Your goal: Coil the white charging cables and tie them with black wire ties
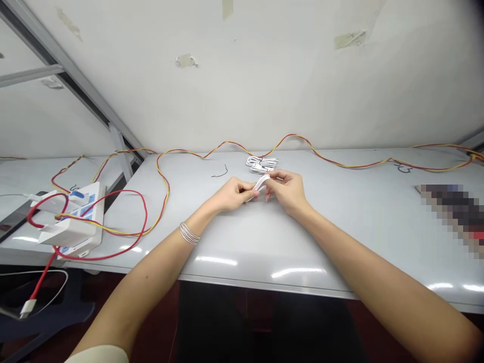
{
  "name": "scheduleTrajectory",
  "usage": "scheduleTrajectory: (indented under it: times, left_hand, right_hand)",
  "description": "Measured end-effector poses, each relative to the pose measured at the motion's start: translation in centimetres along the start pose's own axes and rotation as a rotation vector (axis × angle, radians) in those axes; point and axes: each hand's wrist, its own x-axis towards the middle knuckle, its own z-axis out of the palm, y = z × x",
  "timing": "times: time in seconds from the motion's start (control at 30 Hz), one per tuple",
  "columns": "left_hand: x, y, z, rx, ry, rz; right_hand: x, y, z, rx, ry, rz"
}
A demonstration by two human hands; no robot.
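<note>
A small looped bundle of white cable is held between my two hands above the grey table. My left hand pinches its left end between thumb and fingers. On the other end, the fingers of my right hand are closed, partly hiding the loops. Just behind the hands lies a coiled white cable, bound at its middle with a dark tie. To the left of it rests a thin black twist tie.
Red and yellow twisted wire runs along the back of the table. At left stands a white power strip with plugs and a looping red cable. More black ties and a pixelated object lie at right.
</note>
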Motion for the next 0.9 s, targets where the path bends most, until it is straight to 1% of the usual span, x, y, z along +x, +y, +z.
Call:
scheduleTrajectory:
  times: [0.13,0.23,0.3,0.4,0.53,0.6,0.67,0.73,0.8,0.9]
  left_hand:
    - [0.0,0.3,0.3,-0.093,0.049,0.033]
    - [0.1,0.1,0.5,-0.178,0.079,0.000]
    - [0.3,-0.3,0.4,-0.190,0.137,0.001]
    - [0.8,-1.2,-0.6,-0.179,0.313,0.050]
    - [1.5,-2.9,-3.2,-0.200,0.690,0.102]
    - [1.8,-4.0,-4.5,-0.212,0.817,0.101]
    - [2.0,-5.1,-5.3,-0.192,0.901,0.101]
    - [2.1,-6.0,-5.6,-0.164,0.931,0.119]
    - [2.2,-6.5,-5.5,-0.162,0.936,0.133]
    - [2.3,-6.5,-4.9,-0.175,0.884,0.180]
  right_hand:
    - [0.1,-0.2,-0.1,-0.024,-0.012,-0.003]
    - [0.2,-0.2,-0.2,-0.048,-0.066,0.029]
    - [0.2,-0.2,-0.3,-0.062,-0.105,0.039]
    - [0.1,0.1,-0.3,-0.120,-0.157,0.021]
    - [0.1,1.1,-0.1,-0.320,-0.228,-0.055]
    - [0.1,1.6,0.1,-0.414,-0.228,-0.094]
    - [0.4,1.9,0.4,-0.526,-0.218,-0.115]
    - [0.7,1.9,0.9,-0.659,-0.215,-0.149]
    - [1.3,1.7,1.8,-0.775,-0.234,-0.209]
    - [2.6,1.3,3.7,-0.877,-0.299,-0.287]
